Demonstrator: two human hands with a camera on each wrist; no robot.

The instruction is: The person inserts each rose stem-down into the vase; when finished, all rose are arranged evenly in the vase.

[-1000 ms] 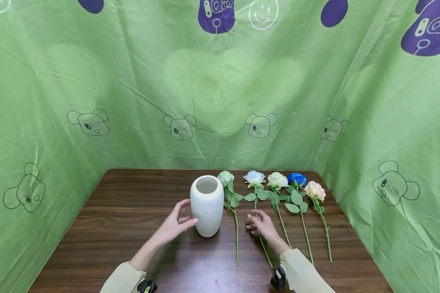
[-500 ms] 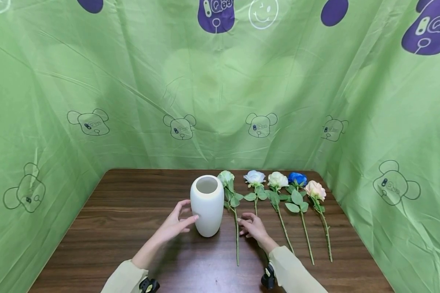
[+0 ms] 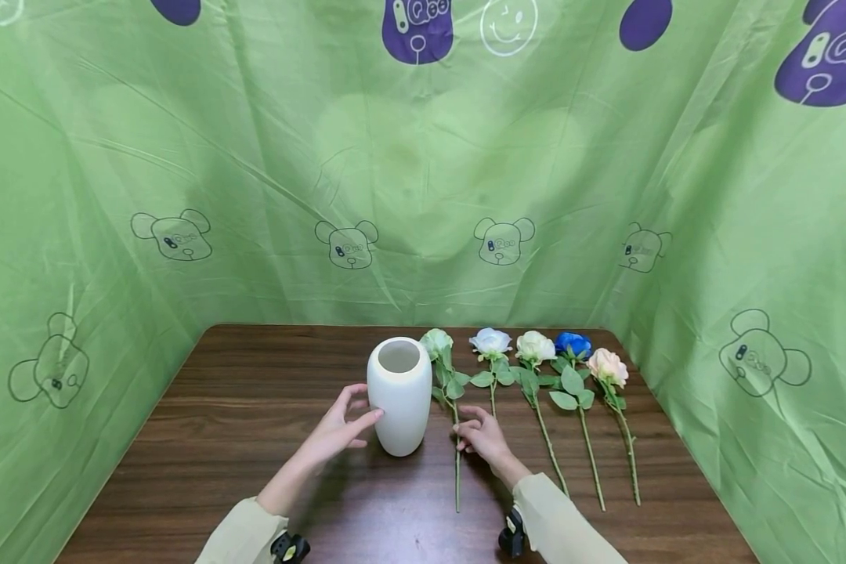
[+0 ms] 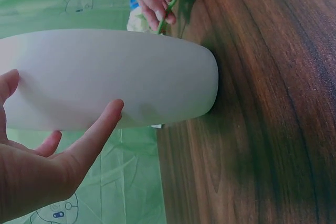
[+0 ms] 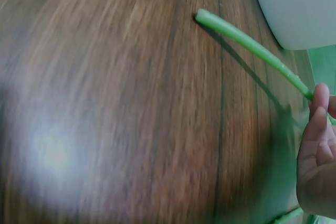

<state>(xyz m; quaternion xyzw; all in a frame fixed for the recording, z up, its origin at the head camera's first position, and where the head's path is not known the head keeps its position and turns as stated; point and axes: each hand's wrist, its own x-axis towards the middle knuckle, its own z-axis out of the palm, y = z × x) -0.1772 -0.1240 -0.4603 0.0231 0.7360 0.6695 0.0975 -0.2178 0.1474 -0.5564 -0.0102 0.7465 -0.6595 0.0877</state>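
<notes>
A white vase (image 3: 399, 407) stands upright on the table. Against its left side lies my left hand (image 3: 334, 431), thumb at the front and fingers spread, not wrapped round it; the left wrist view shows extended fingertips at the vase wall (image 4: 115, 72). Just right of the vase is a pale green rose (image 3: 437, 345). My right hand (image 3: 485, 437) pinches its stem (image 5: 252, 45) between thumb and fingertips. The right wrist view shows the stem's cut end with a shadow beside it on the wood. The rose's head lies outside that view.
Right of the pinched rose lie several more: a pale blue rose (image 3: 489, 342), a cream rose (image 3: 534, 347), a blue rose (image 3: 573, 345) and a peach rose (image 3: 608, 366). The brown wooden table (image 3: 254, 368) is enclosed by a green printed curtain (image 3: 254, 172).
My right hand has moved left from the pale blue rose's stem to the pale green rose's stem and now pinches it. The left hand stays at the vase with barely any shift.
</notes>
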